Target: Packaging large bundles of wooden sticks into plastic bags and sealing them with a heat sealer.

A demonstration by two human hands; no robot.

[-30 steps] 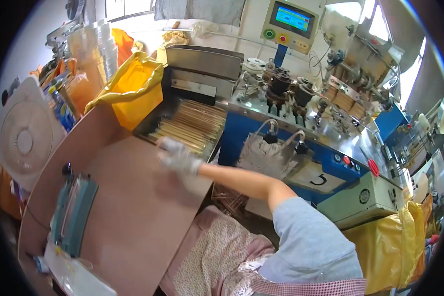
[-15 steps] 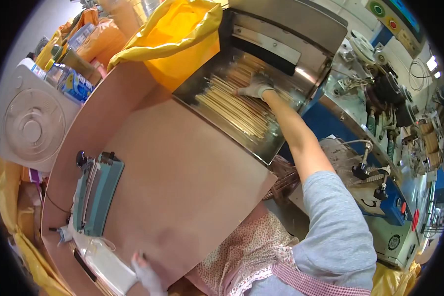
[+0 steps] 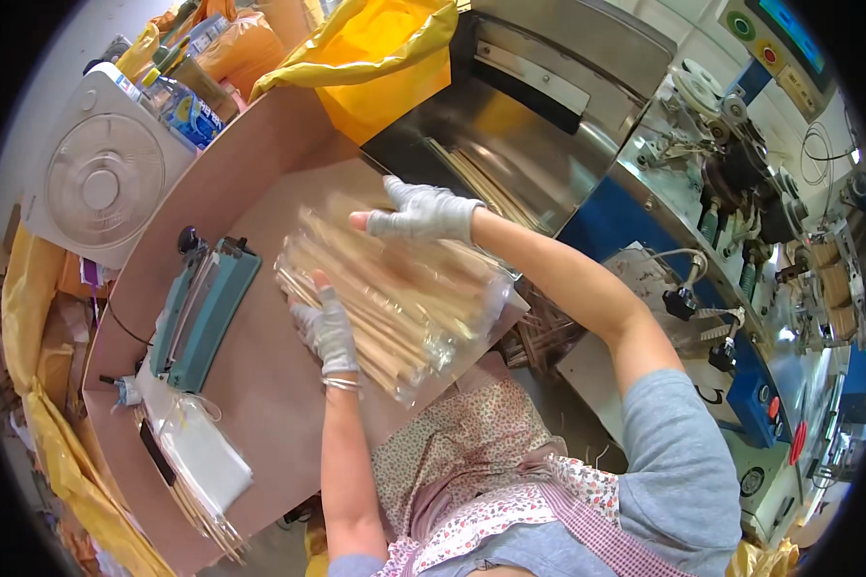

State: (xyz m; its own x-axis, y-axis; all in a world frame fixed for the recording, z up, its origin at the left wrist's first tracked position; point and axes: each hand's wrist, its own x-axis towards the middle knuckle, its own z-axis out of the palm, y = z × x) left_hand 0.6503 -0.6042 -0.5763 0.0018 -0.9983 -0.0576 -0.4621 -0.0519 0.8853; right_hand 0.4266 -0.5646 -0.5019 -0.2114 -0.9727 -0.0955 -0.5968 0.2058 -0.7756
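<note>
Left hand (image 3: 329,332) fingers (image 3: 308,322) curl round the near-left edge of a clear plastic bag (image 3: 394,303) full of thin wooden sticks — a closed grip, glove on, thumb side toward the bag's top. Right hand (image 3: 421,213) lies on the far end of the same bag, fingers (image 3: 375,223) mostly straight and flat, pressing rather than pinching; whether the thumb hooks under, can't tell. Both hands on the one bag, w/ the bag resting on the brown desk (image 3: 260,385), slanting from the far left down toward the person's lap.

Progress, as a judgement: the bag looks packed, sticks roughly aligned inside, but its mouth appears unsealed — the teal heat sealer (image 3: 202,313) sits just left of it, not touching. So filling seems done; squaring up and sealing seem left.

Further out: a few loose sticks lie in the steel tray (image 3: 510,163) of the machine behind. A stack of empty clear bags (image 3: 202,452) sits at the desk's near-left corner, some sticks beside it. A yellow sack (image 3: 385,58) stands beyond the desk, a white fan (image 3: 101,188) off to the left.
</note>
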